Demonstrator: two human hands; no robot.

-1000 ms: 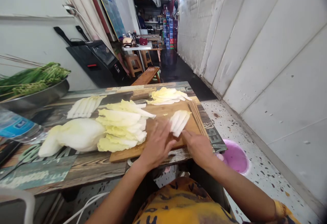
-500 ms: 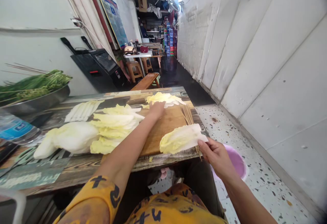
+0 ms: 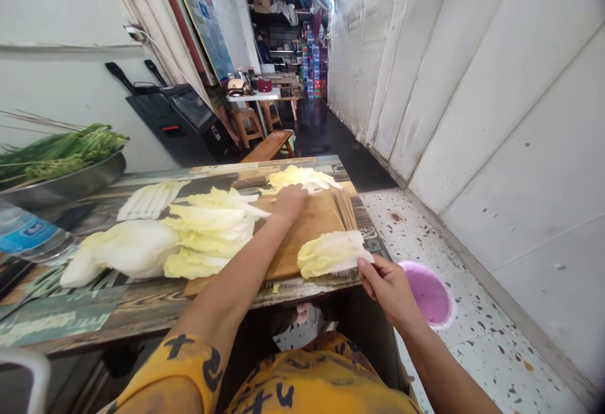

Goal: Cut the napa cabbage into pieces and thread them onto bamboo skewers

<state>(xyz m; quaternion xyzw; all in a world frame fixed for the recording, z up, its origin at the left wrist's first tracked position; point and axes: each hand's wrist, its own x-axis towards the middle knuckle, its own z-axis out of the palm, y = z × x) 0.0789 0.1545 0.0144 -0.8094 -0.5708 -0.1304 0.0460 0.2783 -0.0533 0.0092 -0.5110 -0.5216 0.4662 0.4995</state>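
Note:
In my right hand (image 3: 388, 288) I pinch the white stem end of a napa cabbage leaf (image 3: 326, 254), whose yellow frilly part lies over the near right of the wooden cutting board (image 3: 295, 244). My left hand (image 3: 290, 202) is at the board's far edge, fingers curled at a pile of cabbage leaves (image 3: 302, 178); its fingertips are partly hidden. Thin wooden skewers (image 3: 346, 209) lie along the board's right side. Left of my forearm are more spread leaves (image 3: 208, 225) and a whole pale cabbage head (image 3: 137, 247).
Strips of white stem (image 3: 150, 200) lie farther back on the table. A metal bowl of greens (image 3: 66, 174), a water bottle (image 3: 28, 231) and green scissors (image 3: 45, 281) occupy the left. On the floor at right stands a pink basin (image 3: 430, 294). A wooden bench (image 3: 269, 145) is beyond the table.
My right hand has shifted slightly left with the leaf, which sits lower over the board. My left hand stays at the far pile. The view has shifted slightly.

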